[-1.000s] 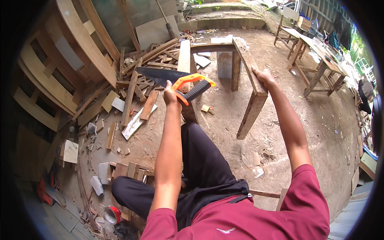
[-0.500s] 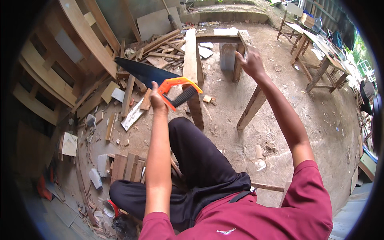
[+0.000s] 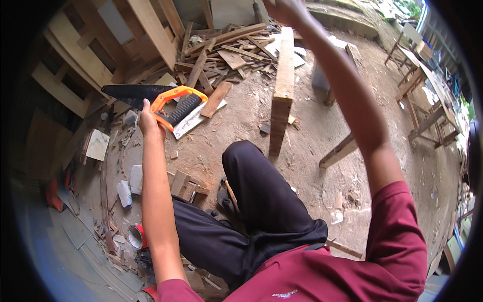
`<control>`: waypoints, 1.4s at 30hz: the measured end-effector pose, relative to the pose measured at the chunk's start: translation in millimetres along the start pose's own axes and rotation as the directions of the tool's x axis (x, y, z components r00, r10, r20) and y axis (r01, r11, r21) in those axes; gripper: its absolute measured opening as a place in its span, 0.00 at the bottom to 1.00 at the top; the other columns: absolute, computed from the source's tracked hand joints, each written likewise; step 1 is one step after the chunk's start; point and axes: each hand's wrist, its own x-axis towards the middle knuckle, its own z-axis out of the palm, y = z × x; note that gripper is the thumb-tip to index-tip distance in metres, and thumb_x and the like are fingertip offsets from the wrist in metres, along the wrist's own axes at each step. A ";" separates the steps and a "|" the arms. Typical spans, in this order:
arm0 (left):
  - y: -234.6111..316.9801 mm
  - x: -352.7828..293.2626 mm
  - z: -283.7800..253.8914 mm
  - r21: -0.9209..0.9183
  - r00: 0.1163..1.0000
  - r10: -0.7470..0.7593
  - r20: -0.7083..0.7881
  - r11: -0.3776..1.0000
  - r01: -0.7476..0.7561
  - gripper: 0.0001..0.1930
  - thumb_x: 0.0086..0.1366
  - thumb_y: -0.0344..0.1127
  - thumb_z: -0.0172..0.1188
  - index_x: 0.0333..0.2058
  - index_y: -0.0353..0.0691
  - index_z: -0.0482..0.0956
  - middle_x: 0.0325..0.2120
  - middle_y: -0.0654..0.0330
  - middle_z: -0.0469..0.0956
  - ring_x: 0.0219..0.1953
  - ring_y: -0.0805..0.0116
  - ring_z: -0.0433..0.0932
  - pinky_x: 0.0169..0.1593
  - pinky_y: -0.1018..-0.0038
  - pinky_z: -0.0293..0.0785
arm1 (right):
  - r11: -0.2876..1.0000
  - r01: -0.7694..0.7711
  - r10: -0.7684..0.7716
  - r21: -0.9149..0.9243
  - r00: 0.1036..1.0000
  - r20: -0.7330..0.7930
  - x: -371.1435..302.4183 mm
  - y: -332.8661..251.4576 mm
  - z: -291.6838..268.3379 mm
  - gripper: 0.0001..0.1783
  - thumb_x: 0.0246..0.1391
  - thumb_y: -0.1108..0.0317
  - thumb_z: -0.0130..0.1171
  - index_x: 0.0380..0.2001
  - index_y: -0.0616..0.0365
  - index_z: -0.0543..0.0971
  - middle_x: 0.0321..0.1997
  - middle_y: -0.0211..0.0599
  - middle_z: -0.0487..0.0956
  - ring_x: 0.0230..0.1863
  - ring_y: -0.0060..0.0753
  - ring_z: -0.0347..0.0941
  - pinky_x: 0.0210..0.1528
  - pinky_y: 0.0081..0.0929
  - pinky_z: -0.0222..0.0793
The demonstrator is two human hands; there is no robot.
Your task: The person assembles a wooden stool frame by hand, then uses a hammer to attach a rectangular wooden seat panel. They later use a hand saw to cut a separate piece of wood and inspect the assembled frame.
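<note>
Floor: brown, littered with wood scraps. Left side: wooden panels, stood upright. Far end: low steps. Right side: wooden worktop, chair beyond, corrugated wall behind. Lighting: daylight; greenery at upper right.

Daylight: strongest toward the right, the foliage beyond the right hand washed pale.
Dirt floor, right of the left hand: bright, shadows soft.
Wooden panels, left of the left hand: dimmer, gaps nearly black.
Handsaw in the left hand: fairly sharp, orange vivid.
Right hand: blurred, cut by the top edge.
Rim: black, curved; bluish haze below the left hand.
</note>
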 end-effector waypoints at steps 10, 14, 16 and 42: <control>-39.0 -46.5 -3.8 0.037 0.983 -0.161 0.083 0.987 0.158 0.21 0.70 0.53 0.51 0.36 0.38 0.77 0.27 0.62 0.75 0.21 0.77 0.67 0.25 0.82 0.66 | 0.928 -0.290 0.373 -0.236 0.688 0.622 -142.9 19.6 90.5 0.56 0.60 0.28 0.31 0.68 0.74 0.46 0.74 0.63 0.45 0.76 0.55 0.37 0.76 0.39 0.34; -42.9 -46.1 2.9 0.028 0.964 -0.179 0.196 0.984 0.177 0.20 0.71 0.53 0.50 0.34 0.40 0.75 0.26 0.63 0.75 0.20 0.78 0.67 0.25 0.84 0.65 | 0.733 -0.589 0.234 0.340 0.687 0.687 -126.4 48.7 47.3 0.61 0.57 0.24 0.34 0.69 0.72 0.37 0.74 0.66 0.37 0.76 0.56 0.31 0.76 0.44 0.35; -42.2 -56.8 17.9 0.073 0.959 -0.172 0.224 0.985 0.159 0.19 0.70 0.53 0.52 0.32 0.42 0.75 0.24 0.65 0.73 0.18 0.79 0.66 0.22 0.84 0.63 | 0.878 -0.473 0.364 0.070 0.756 0.544 -104.7 90.6 3.5 0.57 0.59 0.25 0.30 0.70 0.66 0.37 0.74 0.63 0.37 0.76 0.56 0.32 0.75 0.50 0.35; -62.5 -110.7 38.1 0.148 0.970 -0.080 0.228 0.988 0.046 0.19 0.68 0.54 0.56 0.29 0.43 0.73 0.20 0.64 0.71 0.16 0.76 0.68 0.21 0.82 0.64 | 0.664 -0.224 0.689 -0.714 0.556 0.466 -238.3 191.1 -128.8 0.51 0.62 0.31 0.33 0.70 0.68 0.46 0.76 0.53 0.41 0.77 0.47 0.33 0.76 0.43 0.37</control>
